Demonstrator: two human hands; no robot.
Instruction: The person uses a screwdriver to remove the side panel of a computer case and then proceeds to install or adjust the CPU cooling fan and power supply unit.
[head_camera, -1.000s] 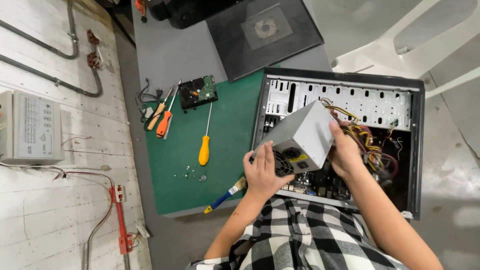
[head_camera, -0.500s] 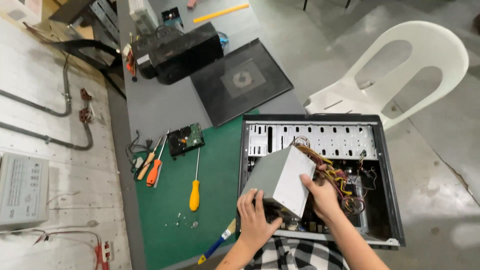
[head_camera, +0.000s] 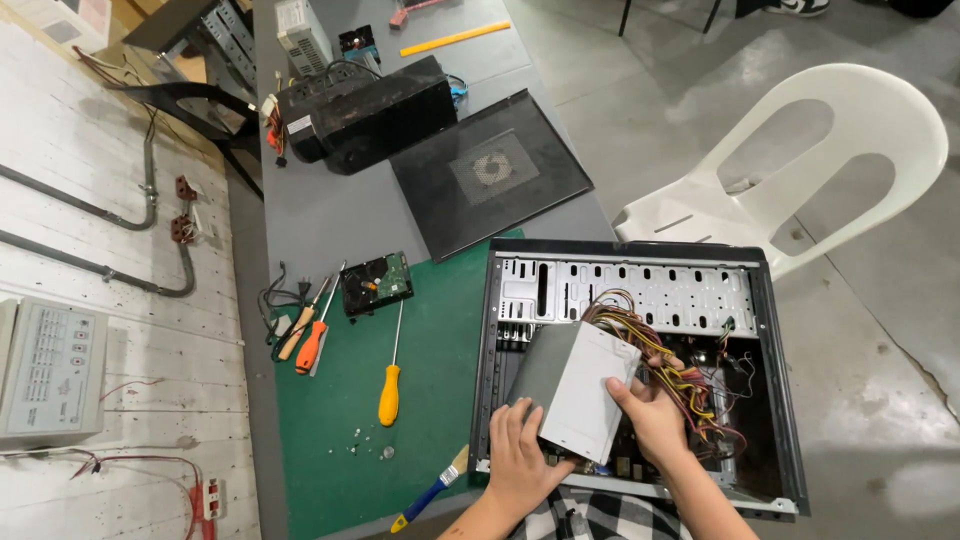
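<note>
Both hands, left hand (head_camera: 522, 455) and right hand (head_camera: 652, 415), stayed clamped on the grey power supply (head_camera: 578, 385), now lower inside the open computer case (head_camera: 780, 400)

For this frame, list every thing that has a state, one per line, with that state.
computer case: lying flat, side open
side panel: off, flat on table
power supply: tilted over case, held
left hand: gripping power supply
right hand: gripping power supply
cable bundle: loose
yellow screwdriver: lying on mat

Grey metal PSU box (head_camera: 578, 388), tilted, w/ wire bundle, over open case
</note>
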